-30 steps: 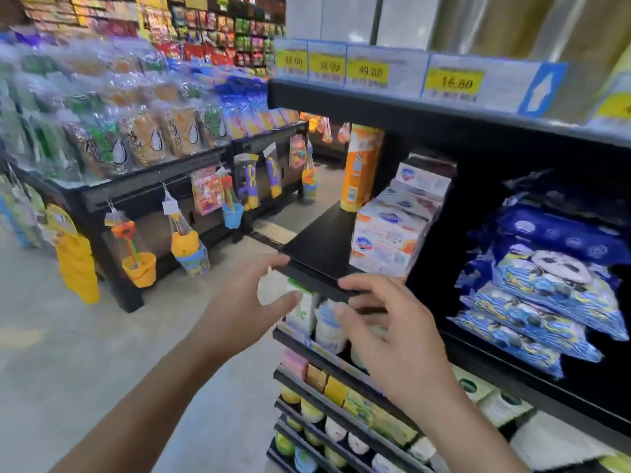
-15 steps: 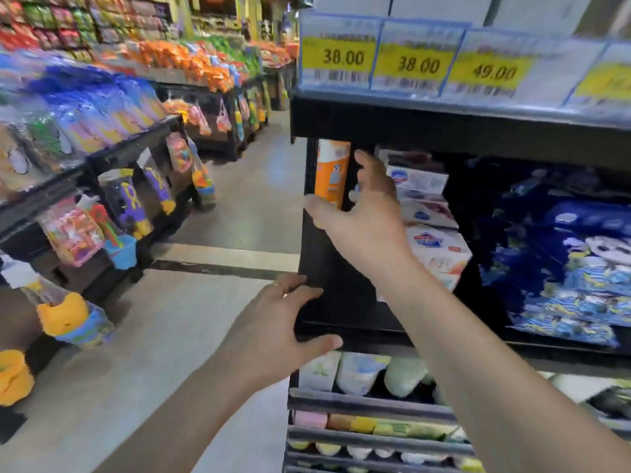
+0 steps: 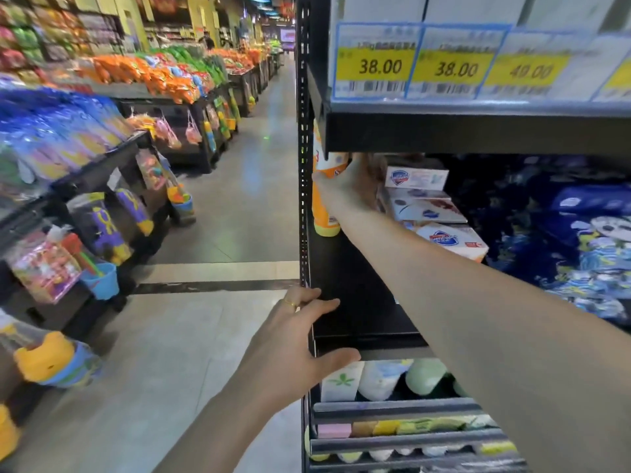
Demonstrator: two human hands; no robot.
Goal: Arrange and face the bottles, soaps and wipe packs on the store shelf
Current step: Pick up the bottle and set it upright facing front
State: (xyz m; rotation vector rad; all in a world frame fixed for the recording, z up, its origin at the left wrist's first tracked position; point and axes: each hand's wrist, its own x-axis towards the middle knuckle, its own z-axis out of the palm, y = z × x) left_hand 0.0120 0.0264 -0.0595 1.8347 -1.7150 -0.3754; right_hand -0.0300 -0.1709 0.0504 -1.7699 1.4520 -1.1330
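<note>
An orange and white bottle [image 3: 324, 213] stands upright at the far left back of the black shelf [image 3: 362, 312]. My right hand [image 3: 351, 186] reaches deep into the shelf and wraps round the bottle's upper part. Beside it lies a stack of white soap boxes [image 3: 440, 213]. Blue wipe packs [image 3: 587, 240] are piled at the right. My left hand [image 3: 297, 343] rests with spread fingers on the shelf's front left corner, holding nothing.
Yellow price tags [image 3: 450, 68] line the shelf edge above. Below are lower shelves with tubes and small coloured items [image 3: 392, 428]. To the left runs the aisle floor [image 3: 222, 233], flanked by display racks with hanging toys [image 3: 99, 233].
My right hand moved further in from the soap boxes to the orange bottle and took hold of it. My view came closer to the shelf. The left hand stayed at the corner.
</note>
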